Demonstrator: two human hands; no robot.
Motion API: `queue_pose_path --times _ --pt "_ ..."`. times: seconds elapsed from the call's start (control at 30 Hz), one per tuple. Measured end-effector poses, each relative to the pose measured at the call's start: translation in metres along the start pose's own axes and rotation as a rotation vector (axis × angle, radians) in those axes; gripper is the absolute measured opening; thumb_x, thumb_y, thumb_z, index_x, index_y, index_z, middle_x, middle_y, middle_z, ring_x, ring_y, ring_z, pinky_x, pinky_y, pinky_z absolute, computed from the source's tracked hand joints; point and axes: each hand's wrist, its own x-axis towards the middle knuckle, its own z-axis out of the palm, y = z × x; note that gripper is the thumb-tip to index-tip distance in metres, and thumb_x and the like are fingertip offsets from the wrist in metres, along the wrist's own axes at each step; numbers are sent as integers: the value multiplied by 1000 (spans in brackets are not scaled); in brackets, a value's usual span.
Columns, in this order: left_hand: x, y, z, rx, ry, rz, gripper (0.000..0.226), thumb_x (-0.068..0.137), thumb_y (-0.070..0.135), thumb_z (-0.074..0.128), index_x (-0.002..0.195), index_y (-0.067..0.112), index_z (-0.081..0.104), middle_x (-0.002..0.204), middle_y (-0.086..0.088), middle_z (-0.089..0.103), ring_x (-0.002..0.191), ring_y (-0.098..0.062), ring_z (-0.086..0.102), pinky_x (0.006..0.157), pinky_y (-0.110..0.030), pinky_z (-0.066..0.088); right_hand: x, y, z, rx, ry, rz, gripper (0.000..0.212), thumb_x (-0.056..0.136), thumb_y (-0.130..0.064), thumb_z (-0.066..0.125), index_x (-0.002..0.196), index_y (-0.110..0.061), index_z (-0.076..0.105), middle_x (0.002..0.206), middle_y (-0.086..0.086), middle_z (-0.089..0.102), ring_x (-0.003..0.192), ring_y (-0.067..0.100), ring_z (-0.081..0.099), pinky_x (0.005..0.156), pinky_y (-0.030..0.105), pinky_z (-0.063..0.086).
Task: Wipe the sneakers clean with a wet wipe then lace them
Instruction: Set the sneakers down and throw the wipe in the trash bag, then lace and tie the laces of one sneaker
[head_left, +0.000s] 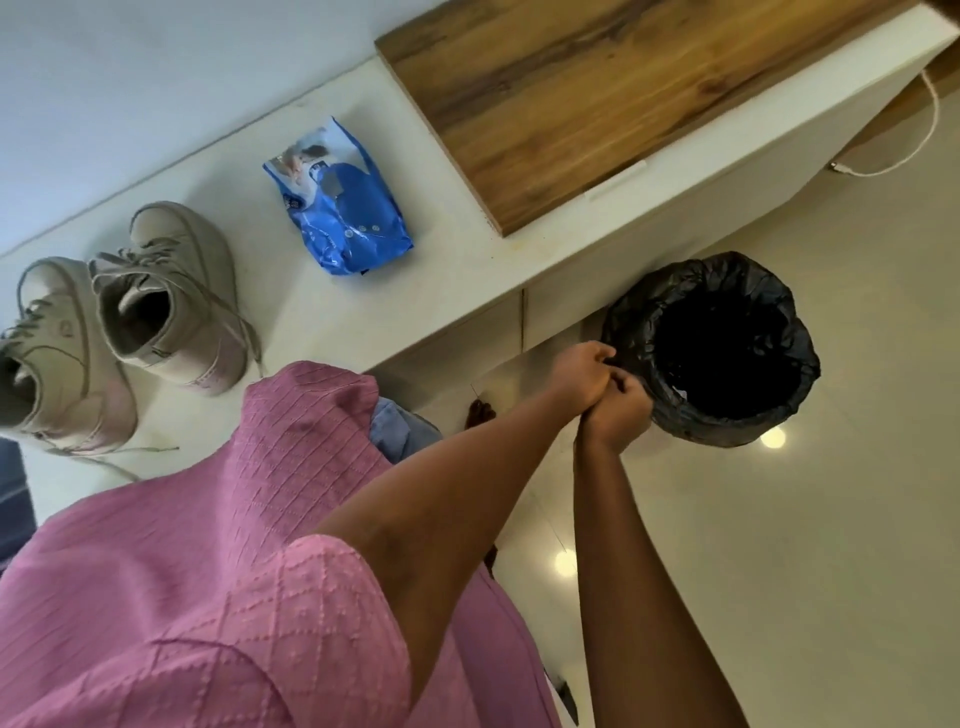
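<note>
Two beige sneakers stand side by side on the white bench, one (171, 301) nearer the middle and the other (57, 358) at the left edge, both with loose laces trailing. A blue wet wipe pack (337, 208) lies on the bench to their right. My left hand (579, 374) and my right hand (621, 413) are pressed together with curled fingers beside the rim of a bin lined with a black bag (727, 343). No wipe shows in either hand. A small pale scrap (680, 393) shows inside the bin.
A wooden-topped white cabinet (597, 104) stands higher at the bench's right end. A white cable (919, 130) hangs beyond it. The bin sits on a glossy beige tiled floor (831, 545). My pink garment (182, 571) fills the lower left.
</note>
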Motion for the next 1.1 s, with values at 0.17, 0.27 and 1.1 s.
queue_pose_path --times 0.17,0.27,1.1 --pt "-26 -22 -62 -131 171 -5 33 94 5 44 124 8 57 126 -8 60 117 -20 54 93 -24 41 -56 -16 33 -67 -150 -189 22 92 -6 49 103 -5 68 97 10 67 88 20 62 65 19 42" --pt "-48 -34 -105 -290 318 -14 33 91 4 45 119 10 62 121 -7 63 113 -19 57 100 -31 44 -94 -34 57 -79 -270 -286 22 92 -6 49 103 -5 68 91 0 64 81 14 59 56 4 38" --pt "-102 -175 -440 93 824 -87 30 95 12 46 119 15 64 123 -7 63 116 -26 55 94 -31 41 -255 -119 292 -588 -752 -901 24 92 -17 57 110 -7 68 110 10 69 104 24 61 79 20 41"
